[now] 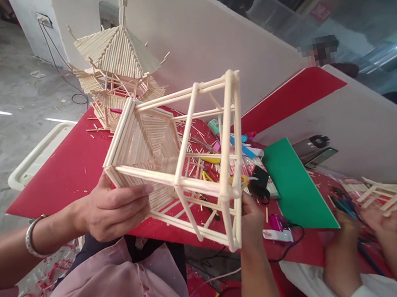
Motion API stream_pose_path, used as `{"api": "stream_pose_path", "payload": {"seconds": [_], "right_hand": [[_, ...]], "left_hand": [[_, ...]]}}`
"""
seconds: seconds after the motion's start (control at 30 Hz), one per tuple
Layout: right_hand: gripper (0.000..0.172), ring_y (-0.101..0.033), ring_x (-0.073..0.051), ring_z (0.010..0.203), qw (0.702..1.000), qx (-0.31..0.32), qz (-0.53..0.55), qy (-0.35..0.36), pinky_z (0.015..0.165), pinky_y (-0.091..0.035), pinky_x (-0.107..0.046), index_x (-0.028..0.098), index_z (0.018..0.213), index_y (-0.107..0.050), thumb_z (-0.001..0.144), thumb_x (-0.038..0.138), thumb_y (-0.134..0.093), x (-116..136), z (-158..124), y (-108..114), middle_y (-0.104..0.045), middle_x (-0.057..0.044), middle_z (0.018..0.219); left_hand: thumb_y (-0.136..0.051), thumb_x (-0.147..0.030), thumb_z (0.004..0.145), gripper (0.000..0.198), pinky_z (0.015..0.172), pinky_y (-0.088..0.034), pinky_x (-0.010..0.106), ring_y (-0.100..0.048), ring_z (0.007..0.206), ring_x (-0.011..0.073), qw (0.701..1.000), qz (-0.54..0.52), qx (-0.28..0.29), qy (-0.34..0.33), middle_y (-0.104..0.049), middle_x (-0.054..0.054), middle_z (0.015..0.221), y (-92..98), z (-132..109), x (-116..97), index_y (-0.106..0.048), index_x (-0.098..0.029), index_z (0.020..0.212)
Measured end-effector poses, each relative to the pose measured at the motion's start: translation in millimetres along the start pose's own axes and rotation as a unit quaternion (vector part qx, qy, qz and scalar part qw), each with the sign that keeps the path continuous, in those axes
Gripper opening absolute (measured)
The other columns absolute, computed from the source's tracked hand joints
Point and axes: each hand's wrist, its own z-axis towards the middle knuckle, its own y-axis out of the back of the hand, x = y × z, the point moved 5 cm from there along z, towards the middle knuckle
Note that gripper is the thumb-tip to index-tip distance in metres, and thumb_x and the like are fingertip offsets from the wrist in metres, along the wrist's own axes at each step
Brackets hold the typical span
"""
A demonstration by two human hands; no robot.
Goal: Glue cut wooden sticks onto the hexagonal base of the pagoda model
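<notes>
A box-like frame of pale wooden sticks is tilted in front of me, with a panelled, roof-like inner part at its left end. My left hand is closed around the lower left edge, fingers along a stick. My right hand is at the lower right corner, closed against the end sticks. Its fingertips are partly hidden behind the frame. Just above that hand are a yellow item and a black object; I cannot make out their kind.
A pagoda-like stick model stands at the back of the red table, among loose sticks. A green board lies between me and a co-worker's hands on the right, near another stick frame. A pale partition rises behind.
</notes>
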Motion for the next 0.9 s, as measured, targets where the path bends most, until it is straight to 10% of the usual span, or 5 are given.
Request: {"api": "stream_pose_path", "payload": {"seconds": [0.9], "right_hand": [[0.029,-0.048,-0.013,0.063,0.991,-0.050,-0.085,0.091,0.057,-0.045,-0.025,0.021,0.078,-0.057,0.070,0.045,-0.071,23,-5,-1,-0.052,0.002,0.070]], "left_hand": [[-0.050,0.000,0.088,0.031,0.100,-0.057,0.028,-0.074,0.095,0.0154,0.998,0.055,-0.023,-0.032,-0.078,0.000,0.080,7.3,2,-2,-0.067,-0.020,0.072]]}}
